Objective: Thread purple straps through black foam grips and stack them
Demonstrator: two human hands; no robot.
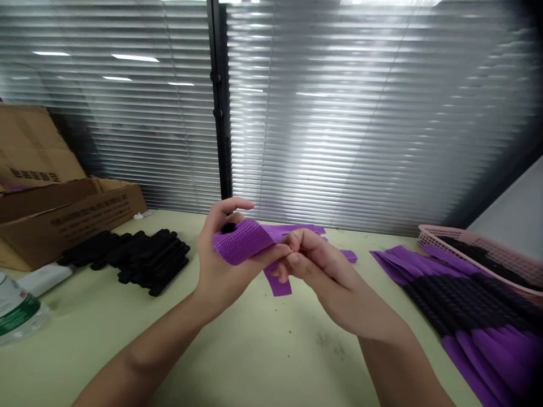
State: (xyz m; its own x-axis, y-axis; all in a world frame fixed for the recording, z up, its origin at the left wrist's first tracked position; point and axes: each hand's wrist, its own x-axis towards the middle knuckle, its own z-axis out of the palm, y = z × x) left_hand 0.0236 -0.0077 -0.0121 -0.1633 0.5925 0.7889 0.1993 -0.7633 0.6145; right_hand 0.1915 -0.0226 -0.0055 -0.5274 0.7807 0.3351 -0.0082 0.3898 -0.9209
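A purple textured strip (242, 243) is curled over in front of me, held up above the table. My left hand (218, 277) grips it between thumb and fingers, with the index finger stretched out. A small black part (228, 228) shows behind the curl, mostly hidden by the strip and hand. My right hand (328, 274) is closed in a pinch at the strip's right edge, touching the left thumb tip. A flat purple end (278, 282) hangs below the hands; whether it belongs to the same strip cannot be made out.
More purple strips (305, 229) lie behind my hands. At left are stacked black grips (153, 260), an open cardboard box (97, 212) and a clear bottle (19, 311). At right, purple strips with black middles (462, 299) lie before a pink basket (479, 254). Blinds (339, 141) stand behind.
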